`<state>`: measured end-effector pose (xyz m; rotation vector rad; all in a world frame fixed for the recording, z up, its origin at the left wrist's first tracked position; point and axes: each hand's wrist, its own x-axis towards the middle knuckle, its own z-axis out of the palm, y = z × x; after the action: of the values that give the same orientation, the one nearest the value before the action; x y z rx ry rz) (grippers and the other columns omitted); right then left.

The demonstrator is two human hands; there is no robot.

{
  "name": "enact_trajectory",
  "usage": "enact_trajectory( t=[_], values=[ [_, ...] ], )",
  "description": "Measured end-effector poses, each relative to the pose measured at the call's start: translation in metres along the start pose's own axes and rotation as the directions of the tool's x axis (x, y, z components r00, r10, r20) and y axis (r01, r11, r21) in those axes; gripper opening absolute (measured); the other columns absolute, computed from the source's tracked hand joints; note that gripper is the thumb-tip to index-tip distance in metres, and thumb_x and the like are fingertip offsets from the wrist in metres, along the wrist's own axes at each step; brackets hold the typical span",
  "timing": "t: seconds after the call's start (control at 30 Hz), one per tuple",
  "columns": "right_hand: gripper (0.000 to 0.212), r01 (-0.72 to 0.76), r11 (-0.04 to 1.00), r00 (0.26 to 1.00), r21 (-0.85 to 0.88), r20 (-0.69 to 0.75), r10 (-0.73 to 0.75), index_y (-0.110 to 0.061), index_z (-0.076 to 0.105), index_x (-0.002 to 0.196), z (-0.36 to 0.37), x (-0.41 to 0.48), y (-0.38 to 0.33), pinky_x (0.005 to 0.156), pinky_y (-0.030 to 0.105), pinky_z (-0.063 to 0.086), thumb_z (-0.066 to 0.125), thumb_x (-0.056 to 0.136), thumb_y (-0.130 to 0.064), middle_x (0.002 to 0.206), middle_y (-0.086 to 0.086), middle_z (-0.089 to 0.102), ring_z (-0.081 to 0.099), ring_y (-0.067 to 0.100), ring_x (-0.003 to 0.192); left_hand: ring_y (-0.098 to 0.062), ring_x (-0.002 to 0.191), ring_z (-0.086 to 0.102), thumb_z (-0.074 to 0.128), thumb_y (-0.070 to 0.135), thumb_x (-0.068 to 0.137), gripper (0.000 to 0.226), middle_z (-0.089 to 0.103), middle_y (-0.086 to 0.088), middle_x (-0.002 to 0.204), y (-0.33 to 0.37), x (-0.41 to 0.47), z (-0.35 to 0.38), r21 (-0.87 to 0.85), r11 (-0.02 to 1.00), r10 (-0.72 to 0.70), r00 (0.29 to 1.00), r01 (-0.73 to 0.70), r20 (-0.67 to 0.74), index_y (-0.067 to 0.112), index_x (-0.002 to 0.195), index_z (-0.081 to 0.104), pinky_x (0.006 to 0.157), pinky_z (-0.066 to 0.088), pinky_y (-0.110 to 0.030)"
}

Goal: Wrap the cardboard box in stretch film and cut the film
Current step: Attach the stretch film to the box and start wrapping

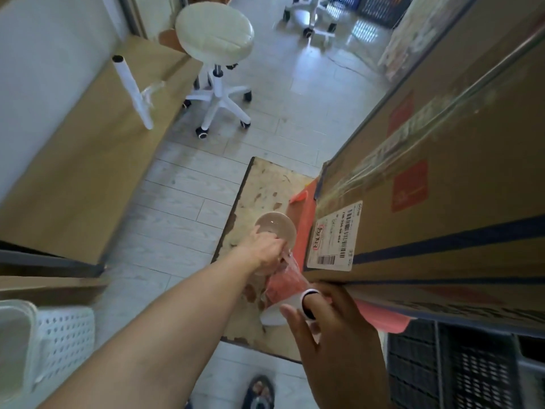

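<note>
Gripping one film roll (275,228) with left hand (262,249) fingers; right hand (333,323) grip unclear, beside one cardboard box (442,202)

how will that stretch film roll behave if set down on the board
The stretch film roll is a round cylinder, so it would probably roll. Its loose film looks thin and clear, likely floppy and clingy against the cardboard box. It seems light: the left hand holds its far end aloft.

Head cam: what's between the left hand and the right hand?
The stretch film roll spans that gap in the head view: the left hand grips its upper end, the right hand holds its lower end.
</note>
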<state>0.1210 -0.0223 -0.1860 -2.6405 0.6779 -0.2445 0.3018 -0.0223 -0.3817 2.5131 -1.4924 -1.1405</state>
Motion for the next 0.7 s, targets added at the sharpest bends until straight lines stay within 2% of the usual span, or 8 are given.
enact_trajectory(
  t=[0.2,0.27,0.37,0.47,0.5,0.57,0.63,0.7],
  values=[
    [0.037,-0.008,0.999,1.000,0.039,-0.008,0.008,-0.019,0.054,0.068,0.000,-0.005,0.005,0.050,0.025,0.053,0.055,0.092,-0.048,0.107,-0.006,0.066,0.065,0.010,0.065,-0.024,0.137,0.041,0.053,0.024,0.093,0.052,0.050,-0.006,0.142,0.005,-0.013,-0.011,0.016,0.998,0.054,0.998,-0.054,0.037,0.013,0.144,0.044,0.120,0.008,-0.057],
    [0.036,-0.027,0.998,1.000,0.062,-0.006,0.028,-0.020,0.051,0.069,-0.002,-0.007,0.007,0.054,0.028,0.054,0.059,0.093,-0.046,0.109,-0.006,0.065,0.065,0.011,0.068,-0.022,0.137,0.041,0.066,0.023,0.089,0.072,0.047,-0.004,0.145,0.007,-0.025,-0.015,-0.135,0.989,0.058,0.998,-0.059,-0.017,0.015,0.151,0.031,0.121,0.011,-0.053],
    [0.030,-0.023,0.997,1.000,0.071,0.002,0.023,-0.023,0.045,0.069,-0.009,-0.009,0.005,0.058,0.028,0.056,0.060,0.088,-0.040,0.108,-0.003,0.065,0.066,0.013,0.069,-0.021,0.134,0.045,0.079,0.014,0.079,0.098,0.045,-0.002,0.147,0.008,-0.049,-0.020,-0.437,0.883,0.096,0.976,-0.174,-0.195,0.027,0.155,0.019,0.113,0.036,-0.046],
    [0.031,-0.025,0.999,0.999,0.032,0.036,0.024,-0.023,0.045,0.068,-0.014,-0.011,0.000,0.058,0.029,0.058,0.063,0.088,-0.038,0.104,-0.001,0.065,0.066,0.012,0.067,-0.022,0.122,0.053,0.062,0.017,0.093,0.073,0.051,-0.009,0.133,0.015,-0.077,-0.031,-0.688,0.689,-0.021,0.943,-0.227,-0.331,0.037,0.149,0.021,0.098,0.048,-0.036],
    [0.031,-0.034,0.999,0.998,0.018,0.052,0.033,-0.021,0.047,0.068,-0.016,-0.012,0.000,0.058,0.030,0.058,0.065,0.088,-0.037,0.104,-0.001,0.065,0.065,0.011,0.067,-0.021,0.121,0.053,0.058,0.015,0.095,0.064,0.051,-0.009,0.130,0.014,-0.086,-0.034,-0.699,0.672,-0.031,0.934,-0.243,-0.355,0.036,0.146,0.025,0.096,0.048,-0.034],
    [0.031,-0.047,0.999,0.997,-0.008,0.068,0.047,-0.019,0.051,0.068,-0.020,-0.014,0.000,0.059,0.030,0.057,0.068,0.088,-0.035,0.102,-0.003,0.063,0.064,0.009,0.066,-0.012,0.121,0.049,0.069,0.003,0.084,0.075,0.046,0.001,0.130,0.007,-0.103,-0.037,-0.593,0.753,0.062,0.927,-0.286,-0.369,0.037,0.137,0.030,0.096,0.049,-0.025],
    [0.029,-0.056,0.998,0.996,-0.016,0.064,0.057,-0.018,0.055,0.068,-0.027,-0.016,-0.003,0.058,0.029,0.057,0.070,0.087,-0.033,0.100,-0.004,0.062,0.062,0.009,0.064,-0.004,0.122,0.042,0.077,0.005,0.074,0.074,0.041,0.011,0.132,-0.001,-0.123,-0.040,-0.495,0.818,0.142,0.937,-0.292,-0.319,0.038,0.127,0.039,0.098,0.043,-0.017],
    [0.027,-0.056,0.998,0.997,-0.033,0.050,0.057,-0.018,0.056,0.069,-0.036,-0.019,-0.008,0.055,0.027,0.056,0.072,0.086,-0.031,0.097,-0.004,0.061,0.059,0.007,0.060,-0.009,0.127,0.040,0.072,0.008,0.079,0.045,0.040,0.010,0.136,-0.007,-0.143,-0.047,-0.414,0.865,0.165,0.940,-0.283,-0.298,0.035,0.111,0.053,0.108,0.042,-0.029]
  ],
)
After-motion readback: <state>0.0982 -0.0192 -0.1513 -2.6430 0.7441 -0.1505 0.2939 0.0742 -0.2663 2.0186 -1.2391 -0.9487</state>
